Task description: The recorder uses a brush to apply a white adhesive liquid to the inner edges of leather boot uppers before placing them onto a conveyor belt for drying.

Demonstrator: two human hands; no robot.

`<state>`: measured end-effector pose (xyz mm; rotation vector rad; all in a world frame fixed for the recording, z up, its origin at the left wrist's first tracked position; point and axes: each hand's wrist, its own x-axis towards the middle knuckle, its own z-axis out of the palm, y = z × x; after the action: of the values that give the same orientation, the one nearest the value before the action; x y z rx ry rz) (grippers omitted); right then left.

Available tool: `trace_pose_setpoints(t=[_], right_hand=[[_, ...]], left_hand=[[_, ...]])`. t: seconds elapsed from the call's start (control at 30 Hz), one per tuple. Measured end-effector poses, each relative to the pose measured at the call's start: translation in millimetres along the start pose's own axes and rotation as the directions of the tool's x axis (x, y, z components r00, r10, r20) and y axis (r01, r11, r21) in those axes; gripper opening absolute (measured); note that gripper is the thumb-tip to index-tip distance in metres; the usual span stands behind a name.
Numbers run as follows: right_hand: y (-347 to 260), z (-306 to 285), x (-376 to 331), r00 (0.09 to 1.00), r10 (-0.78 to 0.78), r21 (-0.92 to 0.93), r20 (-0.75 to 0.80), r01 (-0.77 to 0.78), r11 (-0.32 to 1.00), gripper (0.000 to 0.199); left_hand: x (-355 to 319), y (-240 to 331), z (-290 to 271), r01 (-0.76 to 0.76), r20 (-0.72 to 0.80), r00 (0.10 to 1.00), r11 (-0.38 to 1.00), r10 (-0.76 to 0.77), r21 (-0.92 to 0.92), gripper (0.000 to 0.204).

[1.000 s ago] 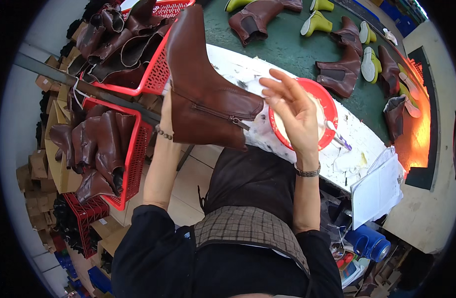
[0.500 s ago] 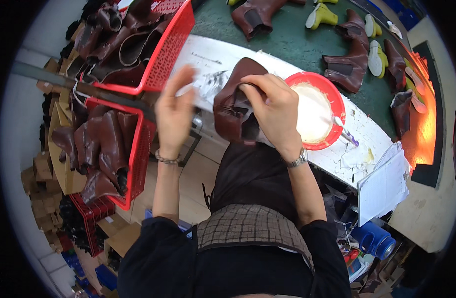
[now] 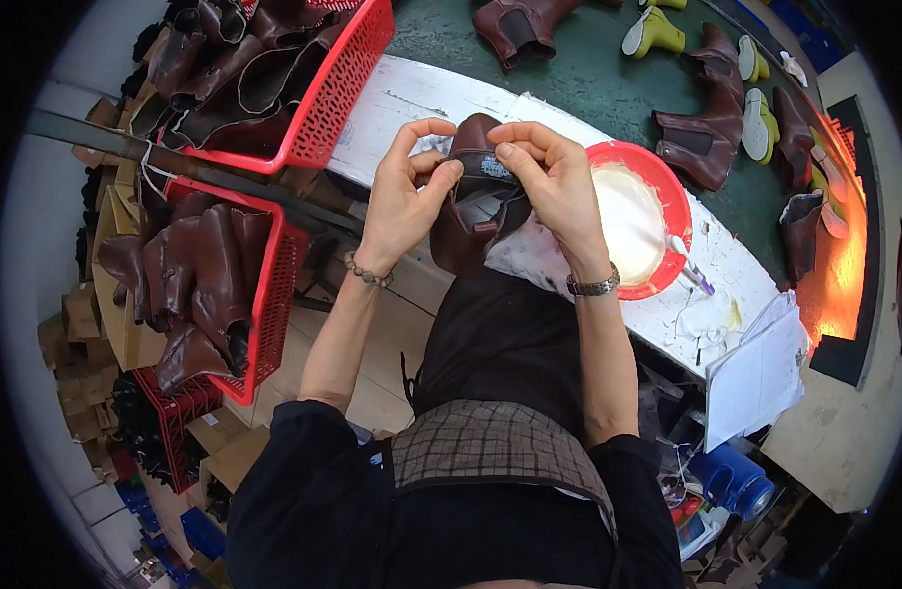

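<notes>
Item: brown boot [image 3: 476, 201], held over the near edge of the white surface [image 3: 412, 98], above the lap.

Left hand [image 3: 407, 191]: fingers closed, thumb and forefinger pinching the boot's top edge on its left side.
Right hand [image 3: 549, 177]: fingers closed on the same edge from the right, thumb pressing the lining down.

Adjacent: red bowl [image 3: 657, 191] of pale paste just right of the right hand, a brush [image 3: 689, 263] lying across its rim. Two red baskets [image 3: 318, 108] at left, stacked with brown boots. Green belt [image 3: 588, 83] beyond the surface, carrying further boots and yellow-green lasts [image 3: 652, 31].

Status, as judged: the boot's opening is being folded or pressed by hand; whether paste is already on it cannot be told. The brush is out of hand. The baskets hold many boots, so most of the batch seems unworked.
</notes>
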<state>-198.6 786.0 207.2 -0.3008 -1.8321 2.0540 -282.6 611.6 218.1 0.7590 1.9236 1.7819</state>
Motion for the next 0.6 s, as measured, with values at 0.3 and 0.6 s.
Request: trace_pose_setpoints(t=[0.3,0.6], right_hand=[[7.9,-10.6,1.3,0.996,0.087,0.167,-0.004,-0.085,0.982,0.021],[-62.4,-70.8,-61.7,0.81,-0.419,-0.403,-0.411,0.251,0.88,0.022]], left_hand=[[2.5,-2.1,5.7,-0.02,0.037,0.999,0.999,0.022,-0.046,0.036],[18.6,22.8,-25.5,-0.294,-0.38,0.892,0.953,0.246,-0.075,0.036]])
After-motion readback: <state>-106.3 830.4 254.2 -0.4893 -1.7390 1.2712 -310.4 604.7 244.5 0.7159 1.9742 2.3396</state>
